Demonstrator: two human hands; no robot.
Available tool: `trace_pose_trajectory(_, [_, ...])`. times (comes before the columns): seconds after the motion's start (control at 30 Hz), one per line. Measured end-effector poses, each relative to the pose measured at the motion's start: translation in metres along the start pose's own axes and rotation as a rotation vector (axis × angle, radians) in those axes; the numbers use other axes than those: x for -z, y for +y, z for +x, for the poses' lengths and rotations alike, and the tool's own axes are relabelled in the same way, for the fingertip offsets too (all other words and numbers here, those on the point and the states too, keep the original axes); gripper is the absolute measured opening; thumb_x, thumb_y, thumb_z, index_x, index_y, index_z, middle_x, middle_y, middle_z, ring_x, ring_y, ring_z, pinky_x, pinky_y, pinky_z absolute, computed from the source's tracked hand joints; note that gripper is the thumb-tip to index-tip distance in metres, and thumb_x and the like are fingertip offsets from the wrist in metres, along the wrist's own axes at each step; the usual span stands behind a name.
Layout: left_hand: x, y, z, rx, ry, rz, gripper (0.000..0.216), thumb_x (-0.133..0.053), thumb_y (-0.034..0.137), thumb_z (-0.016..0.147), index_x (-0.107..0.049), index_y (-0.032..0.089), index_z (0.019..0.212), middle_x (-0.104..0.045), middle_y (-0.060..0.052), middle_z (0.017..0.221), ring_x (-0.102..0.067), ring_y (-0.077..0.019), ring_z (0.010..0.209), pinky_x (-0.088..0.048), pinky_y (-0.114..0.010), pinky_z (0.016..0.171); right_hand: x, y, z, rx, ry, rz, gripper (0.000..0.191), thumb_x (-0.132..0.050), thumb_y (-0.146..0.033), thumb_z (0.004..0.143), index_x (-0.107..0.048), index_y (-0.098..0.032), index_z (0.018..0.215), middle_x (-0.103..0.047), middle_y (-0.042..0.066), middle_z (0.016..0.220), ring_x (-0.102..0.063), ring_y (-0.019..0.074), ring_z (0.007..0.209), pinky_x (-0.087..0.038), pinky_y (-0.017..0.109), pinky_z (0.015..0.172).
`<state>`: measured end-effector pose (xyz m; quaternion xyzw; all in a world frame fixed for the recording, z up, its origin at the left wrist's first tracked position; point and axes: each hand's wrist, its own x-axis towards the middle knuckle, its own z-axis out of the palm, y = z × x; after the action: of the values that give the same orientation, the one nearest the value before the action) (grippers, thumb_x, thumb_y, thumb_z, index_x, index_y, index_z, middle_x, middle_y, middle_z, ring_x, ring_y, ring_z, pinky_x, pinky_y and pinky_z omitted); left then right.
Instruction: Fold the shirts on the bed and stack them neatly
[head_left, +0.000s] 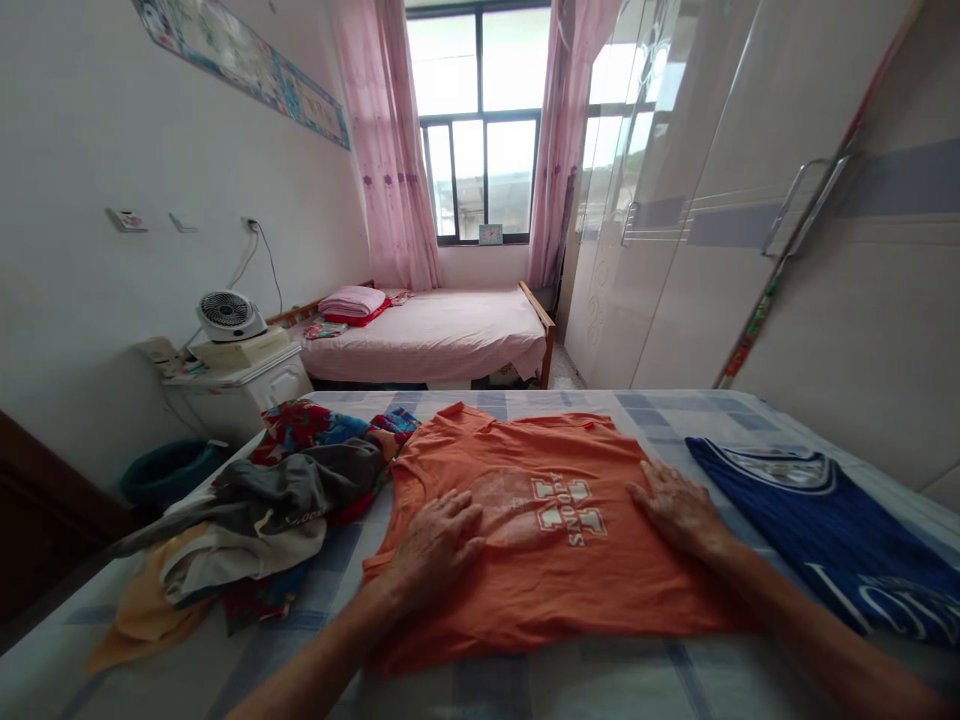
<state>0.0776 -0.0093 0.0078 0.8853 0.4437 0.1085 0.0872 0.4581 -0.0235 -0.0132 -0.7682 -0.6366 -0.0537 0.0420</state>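
An orange T-shirt [525, 590] with white printed lettering lies spread out on the bed in front of me, its print turned sideways. My left hand [442, 538] rests flat on the shirt's left part, fingers stretched out. On its right edge lies my right hand [675, 502], also flat with the fingers extended. Both hands touch only the cloth and grip nothing. To the right of the orange shirt is a blue jersey [832, 530] with white trim and white letters, partly cut off by the frame edge.
A heap of crumpled clothes [285, 500] sits on the left of the checked bed sheet [525, 690]. Beyond stand a second bed [450, 330], a cabinet [240, 390] with a small fan [229, 312], and a teal bin [169, 470]. A tall wardrobe [697, 180] lines the right side.
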Motion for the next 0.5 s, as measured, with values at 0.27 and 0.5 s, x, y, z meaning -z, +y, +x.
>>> trace_pose_trajectory(0.27, [-0.009, -0.039, 0.033, 0.179, 0.160, 0.120, 0.046, -0.040, 0.042, 0.090, -0.050, 0.022, 0.130, -0.041, -0.009, 0.142, -0.031, -0.0271, 0.134, -0.024, -0.045, 0.109, 0.018, -0.095, 0.007, 0.756, -0.047, 0.241, 0.052, -0.034, -0.049, 0.090, -0.038, -0.031, 0.138, -0.029, 0.001, 0.148, -0.023, 0.0193, 0.137, -0.019, 0.041, 0.111])
trace_pose_trajectory(0.5, [-0.020, -0.044, 0.030, 0.233, 0.139, 0.147, 0.052, -0.036, 0.049, 0.089, -0.043, 0.028, 0.136, -0.035, -0.006, 0.146, -0.026, -0.0276, 0.136, -0.020, -0.046, 0.110, 0.008, -0.057, 0.107, 0.368, -0.088, 0.113, 0.050, -0.033, -0.035, 0.091, -0.041, -0.017, 0.137, -0.034, 0.013, 0.144, -0.027, 0.0254, 0.134, -0.021, 0.048, 0.108])
